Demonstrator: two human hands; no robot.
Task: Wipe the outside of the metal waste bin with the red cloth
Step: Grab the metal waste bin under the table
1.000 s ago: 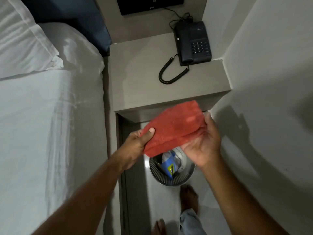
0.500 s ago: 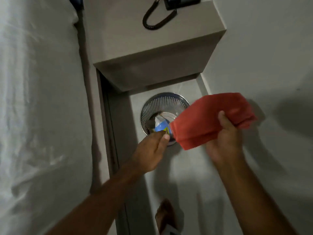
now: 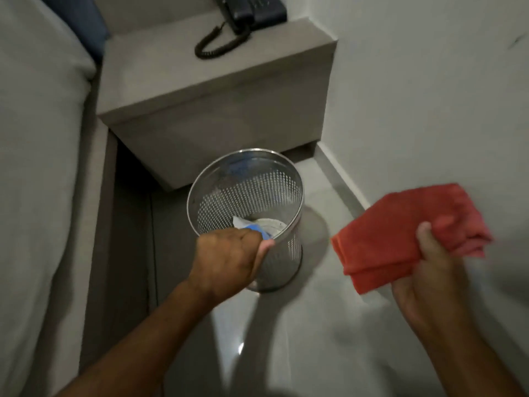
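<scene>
A round perforated metal waste bin [image 3: 257, 190] stands on the floor in front of the bedside cabinet, tilted slightly toward me. My left hand [image 3: 226, 259] grips its near rim, fingers curled over the edge. Inside lie blue and white scraps of rubbish [image 3: 252, 226]. To the right of the bin, apart from it, my right hand [image 3: 423, 270] holds a folded red cloth [image 3: 400, 239] in the air, thumb on top.
A grey bedside cabinet [image 3: 217, 110] with a dark corded telephone [image 3: 252, 12] stands behind the bin. The bed [image 3: 37, 167] with white sheets runs along the left. A white wall [image 3: 429, 96] closes the right side. Glossy grey floor [image 3: 286, 339] lies below.
My left hand let go of the cloth and took hold of the bin's rim; the bin came out from under the cabinet. My right hand carried the cloth off to the right.
</scene>
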